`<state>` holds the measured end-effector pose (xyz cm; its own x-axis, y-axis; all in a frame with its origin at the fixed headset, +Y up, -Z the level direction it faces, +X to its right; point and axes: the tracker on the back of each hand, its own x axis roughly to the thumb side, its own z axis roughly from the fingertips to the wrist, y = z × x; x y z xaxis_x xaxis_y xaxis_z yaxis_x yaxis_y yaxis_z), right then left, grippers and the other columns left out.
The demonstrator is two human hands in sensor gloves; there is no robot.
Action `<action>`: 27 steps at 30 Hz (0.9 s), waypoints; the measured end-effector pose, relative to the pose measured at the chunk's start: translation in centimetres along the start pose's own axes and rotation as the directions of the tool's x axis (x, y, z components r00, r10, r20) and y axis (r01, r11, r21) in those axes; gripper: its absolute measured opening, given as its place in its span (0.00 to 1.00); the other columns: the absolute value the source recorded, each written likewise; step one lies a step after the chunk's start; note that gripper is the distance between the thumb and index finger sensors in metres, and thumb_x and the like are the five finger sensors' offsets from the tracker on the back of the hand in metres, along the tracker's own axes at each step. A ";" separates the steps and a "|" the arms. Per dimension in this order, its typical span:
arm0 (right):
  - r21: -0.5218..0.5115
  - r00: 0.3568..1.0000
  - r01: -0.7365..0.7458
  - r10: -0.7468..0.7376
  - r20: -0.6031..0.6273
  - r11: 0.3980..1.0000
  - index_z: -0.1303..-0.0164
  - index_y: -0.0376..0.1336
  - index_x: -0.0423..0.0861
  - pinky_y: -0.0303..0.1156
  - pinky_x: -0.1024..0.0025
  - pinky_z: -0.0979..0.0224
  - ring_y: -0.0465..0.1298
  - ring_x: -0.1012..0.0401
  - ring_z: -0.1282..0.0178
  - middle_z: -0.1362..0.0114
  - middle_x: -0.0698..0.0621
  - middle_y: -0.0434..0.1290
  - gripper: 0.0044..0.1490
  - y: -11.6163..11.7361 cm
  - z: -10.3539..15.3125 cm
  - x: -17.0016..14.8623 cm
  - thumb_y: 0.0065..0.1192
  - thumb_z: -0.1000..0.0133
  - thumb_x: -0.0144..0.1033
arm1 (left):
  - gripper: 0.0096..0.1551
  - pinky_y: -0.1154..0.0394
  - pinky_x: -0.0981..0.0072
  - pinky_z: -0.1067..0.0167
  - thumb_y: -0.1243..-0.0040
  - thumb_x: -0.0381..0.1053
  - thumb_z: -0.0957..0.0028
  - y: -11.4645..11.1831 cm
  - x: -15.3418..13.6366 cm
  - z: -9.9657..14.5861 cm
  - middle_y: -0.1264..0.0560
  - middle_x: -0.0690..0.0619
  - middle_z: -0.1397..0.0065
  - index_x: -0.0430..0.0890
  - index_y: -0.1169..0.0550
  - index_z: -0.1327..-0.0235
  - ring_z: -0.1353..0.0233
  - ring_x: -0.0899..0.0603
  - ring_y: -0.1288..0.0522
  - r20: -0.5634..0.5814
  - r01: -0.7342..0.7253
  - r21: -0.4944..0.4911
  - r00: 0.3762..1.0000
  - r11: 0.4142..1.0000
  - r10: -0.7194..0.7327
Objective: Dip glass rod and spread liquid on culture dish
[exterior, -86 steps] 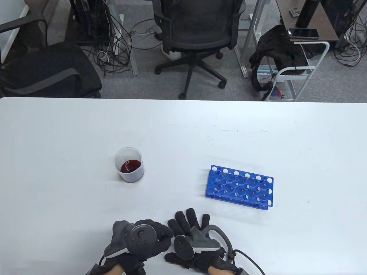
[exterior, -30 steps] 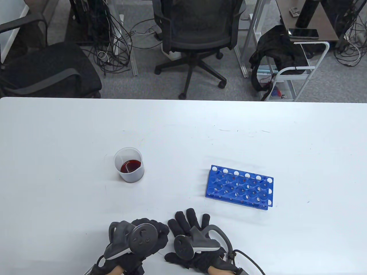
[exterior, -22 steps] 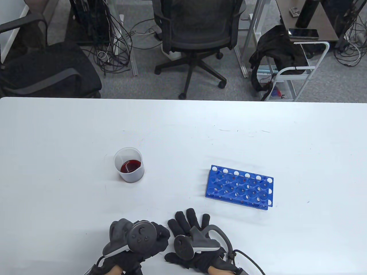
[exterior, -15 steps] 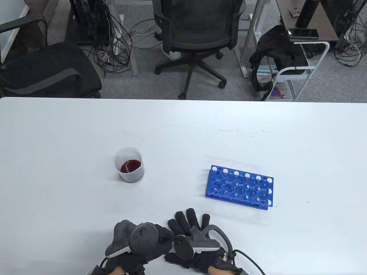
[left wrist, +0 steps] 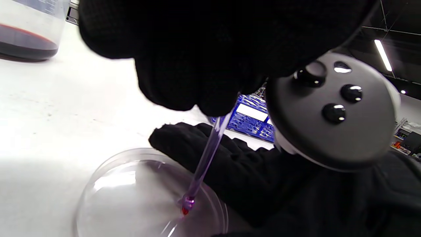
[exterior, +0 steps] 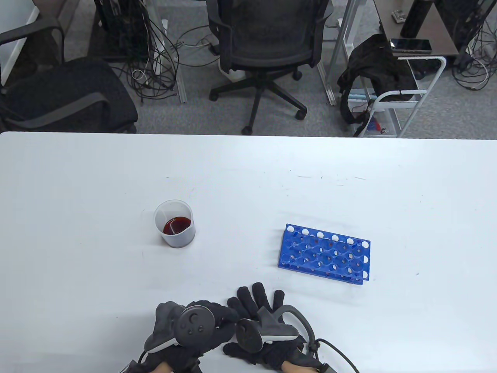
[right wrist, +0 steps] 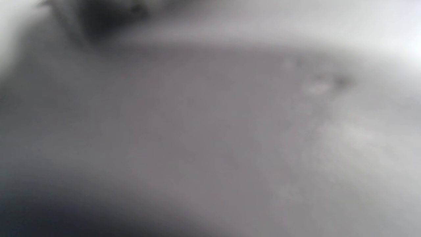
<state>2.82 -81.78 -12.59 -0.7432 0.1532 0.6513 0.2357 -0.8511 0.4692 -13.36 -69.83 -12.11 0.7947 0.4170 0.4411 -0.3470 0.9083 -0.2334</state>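
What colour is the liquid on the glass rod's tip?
Red, on the glass rod tip; clearest in the left wrist view.

The worktop (exterior: 77,175) is big, flat and white, with a few small dark marks far in front of the hands. The right hand (exterior: 258,324) lies flat on it, fingers spread. A clear round dish (left wrist: 108,197) sits on the worktop right under the left hand (exterior: 194,330), touching the right hand's fingers. A clear cup (exterior: 174,229) with dark red liquid stands well in front of the left hand. A blue rack (exterior: 324,254) full of round holes lies in front of the right hand, a bit to its right.
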 end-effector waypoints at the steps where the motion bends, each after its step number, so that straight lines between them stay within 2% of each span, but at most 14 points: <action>1: 0.000 1.000 0.000 0.000 0.000 1.000 0.23 0.07 0.38 0.24 0.15 0.35 0.15 0.29 0.25 0.19 0.31 0.11 0.68 0.0 0.0 0.0 0.20 0.40 0.78 | 0.20 0.14 0.59 0.51 0.28 0.61 0.50 0.0 0.0 0.0 0.10 0.55 0.49 0.53 0.12 0.52 0.52 0.43 0.10 -0.002 0.009 0.013 1.000 1.000 -0.009; 15: 0.001 1.000 -0.002 0.002 -0.001 1.000 0.23 0.06 0.38 0.24 0.15 0.35 0.15 0.29 0.25 0.20 0.31 0.11 0.68 0.0 0.0 0.0 0.20 0.40 0.78 | 0.19 0.14 0.59 0.52 0.28 0.61 0.51 0.8 -0.4 0.0 0.10 0.54 0.50 0.53 0.11 0.52 0.53 0.43 0.10 -0.037 0.077 0.059 0.996 0.995 -0.075; 17: 0.001 1.000 -0.002 0.002 -0.001 1.000 0.23 0.07 0.38 0.24 0.15 0.35 0.15 0.29 0.25 0.19 0.31 0.11 0.68 0.0 0.0 0.0 0.20 0.40 0.78 | 0.19 0.14 0.58 0.52 0.28 0.61 0.51 2.2 -0.8 0.2 0.10 0.54 0.50 0.53 0.11 0.53 0.53 0.42 0.10 -0.057 0.078 0.112 0.996 0.991 -0.072; 22: 0.001 1.000 -0.002 0.002 -0.001 1.000 0.23 0.06 0.38 0.24 0.15 0.35 0.15 0.29 0.25 0.20 0.31 0.11 0.68 0.0 0.0 0.0 0.20 0.40 0.78 | 0.18 0.15 0.56 0.51 0.27 0.60 0.51 8.4 -2.2 0.8 0.10 0.53 0.51 0.51 0.11 0.54 0.53 0.41 0.11 -0.096 0.049 0.282 0.995 0.958 -0.022; 27: 0.001 1.000 -0.001 0.001 0.000 1.000 0.23 0.06 0.38 0.24 0.15 0.35 0.15 0.29 0.25 0.20 0.31 0.11 0.68 0.0 0.0 0.0 0.20 0.40 0.78 | 0.18 0.15 0.56 0.50 0.27 0.59 0.51 14.2 -5.4 -1.0 0.10 0.53 0.50 0.52 0.11 0.55 0.53 0.41 0.11 -0.244 0.132 0.460 0.970 0.878 -0.018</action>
<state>2.80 -81.80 -12.56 -0.7430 0.1521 0.6518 0.2374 -0.8506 0.4692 -22.09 -59.18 -18.70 0.8985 0.3796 0.2206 -0.4285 0.8676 0.2523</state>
